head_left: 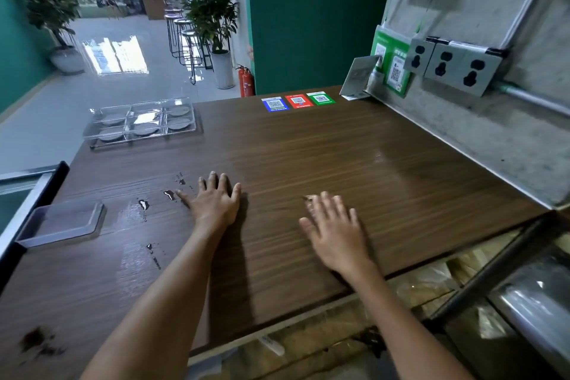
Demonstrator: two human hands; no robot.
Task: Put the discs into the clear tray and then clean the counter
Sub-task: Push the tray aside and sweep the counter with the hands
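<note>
Currently left hand (216, 203) and right hand (334, 230) flat, fingers spread, empty, on wet brown wooden counter (308, 157); grey discs (179, 124) sit in clear compartmented tray (140, 123).

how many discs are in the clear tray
5 discs in the clear tray: far-left, far-right, near-left, near-middle, near-right. Glare may hide one far-middle.

A shop counter (308, 148): 3 payment QR stickers (298, 100), bar stools (185, 37) beyond.

Wet wooden counter (308, 157) bears clear tray (140, 123), lid (61, 222), three stickers (297, 101).
</note>
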